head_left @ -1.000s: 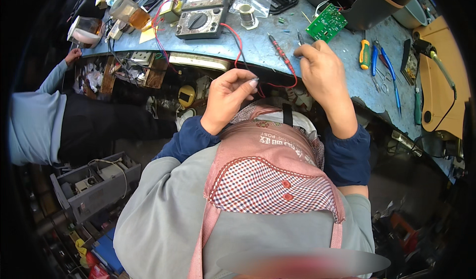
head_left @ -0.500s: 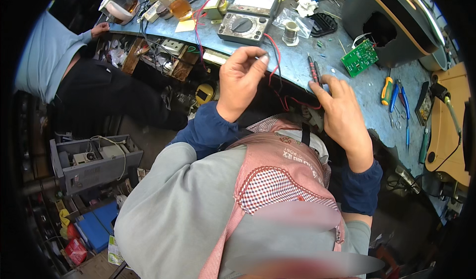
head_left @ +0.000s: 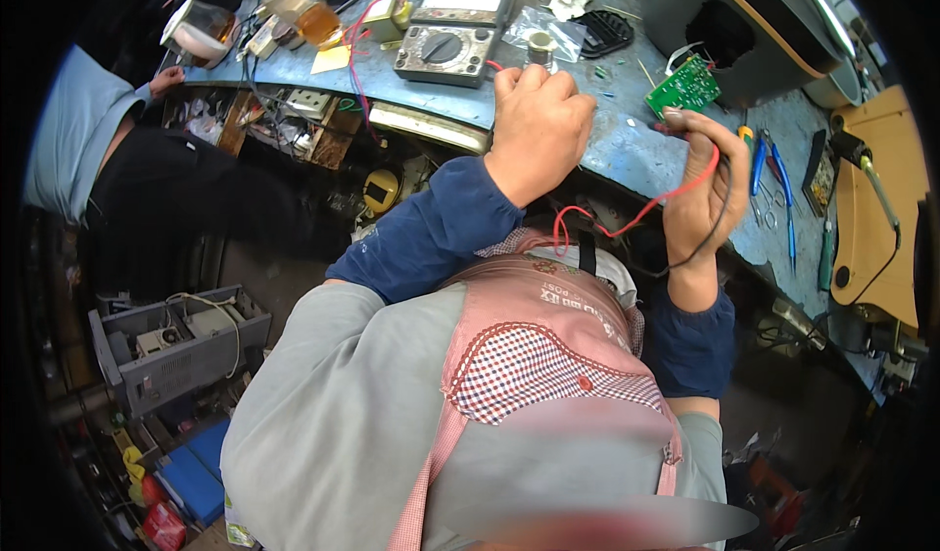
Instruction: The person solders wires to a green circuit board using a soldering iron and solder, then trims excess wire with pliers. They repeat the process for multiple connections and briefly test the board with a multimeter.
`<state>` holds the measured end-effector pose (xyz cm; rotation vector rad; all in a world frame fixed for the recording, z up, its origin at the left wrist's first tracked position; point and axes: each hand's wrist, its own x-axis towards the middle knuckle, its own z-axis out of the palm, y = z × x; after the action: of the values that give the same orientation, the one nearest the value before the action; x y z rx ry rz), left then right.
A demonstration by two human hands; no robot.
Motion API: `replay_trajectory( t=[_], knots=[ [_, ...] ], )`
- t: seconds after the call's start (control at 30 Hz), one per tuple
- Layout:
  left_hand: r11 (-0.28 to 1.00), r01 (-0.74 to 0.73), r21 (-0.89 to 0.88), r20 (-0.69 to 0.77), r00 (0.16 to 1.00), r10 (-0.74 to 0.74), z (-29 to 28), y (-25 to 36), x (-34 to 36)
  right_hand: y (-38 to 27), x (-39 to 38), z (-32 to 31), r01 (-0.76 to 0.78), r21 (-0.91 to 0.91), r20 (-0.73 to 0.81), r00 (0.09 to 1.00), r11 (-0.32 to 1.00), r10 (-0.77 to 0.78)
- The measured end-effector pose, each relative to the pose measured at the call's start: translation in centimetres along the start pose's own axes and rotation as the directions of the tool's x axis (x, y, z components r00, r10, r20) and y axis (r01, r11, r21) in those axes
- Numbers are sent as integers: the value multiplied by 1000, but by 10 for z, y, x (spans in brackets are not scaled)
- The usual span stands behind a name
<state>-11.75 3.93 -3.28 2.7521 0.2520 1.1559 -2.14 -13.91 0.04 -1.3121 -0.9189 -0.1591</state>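
My right hand (head_left: 697, 184) is closed on the multimeter's test probes, whose bodies are mostly hidden by the fingers. A red test lead (head_left: 641, 220) and a dark lead loop down over this hand and wrist. Its fingertips are at the lower edge of a green circuit board (head_left: 682, 86), which hangs by wires from a dark grey housing (head_left: 803, 32). My left hand (head_left: 543, 125), back upward and fingers curled, hovers at the bench edge before a small spool (head_left: 540, 47). Whatever its fingers hold is hidden. An analog multimeter (head_left: 446, 47) stands left of it.
Pliers (head_left: 778, 174) and a screwdriver (head_left: 746, 135) lie right of my right hand. A glass jug (head_left: 201, 32) and a cup of amber liquid (head_left: 308, 12) stand at the far left. Another person's hand (head_left: 166, 81) rests at the bench's left end.
My right hand has picked the probes up off the bench and brought them to the circuit board. My left hand has moved right and turned its back upward. The view has shifted slightly.
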Motion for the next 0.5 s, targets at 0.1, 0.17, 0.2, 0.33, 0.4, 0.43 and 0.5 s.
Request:
replay_trajectory(
  t=[0.1, 0.17, 0.2, 0.33, 0.4, 0.43, 0.5],
  knots=[
    [999, 24, 36, 26, 999, -25, 10, 2, 0, 17, -8, 1, -277, 6, 51, 960, 961, 277],
    [999, 29, 34, 29, 999, -30, 9, 0, -1, 25, -14, -2, -327, -56, 105, 938, 943, 332],
    [1000, 31, 2, -13, 999, -31, 5, -1, -1, 28, -17, -4, -379, -59, 136, 914, 924, 383],
    [995, 101, -19, -218, 971, -103, -30, -25, 1, 26, -16, -8, -343, 220, 75, 939, 913, 335],
    [969, 237, 74, -303, 931, -205, -47, -63, -6, 28, -15, -11, -315, 318, 35, 947, 894, 321],
    [947, 275, 168, -309, 927, -214, -55, -78, -8, 30, -14, -12, -372, 301, 66, 927, 878, 370],
    [942, 307, 137, -247, 931, -268, -61, -108, -11, 35, -12, -14, -476, 266, 132, 880, 839, 457]
  ],
)
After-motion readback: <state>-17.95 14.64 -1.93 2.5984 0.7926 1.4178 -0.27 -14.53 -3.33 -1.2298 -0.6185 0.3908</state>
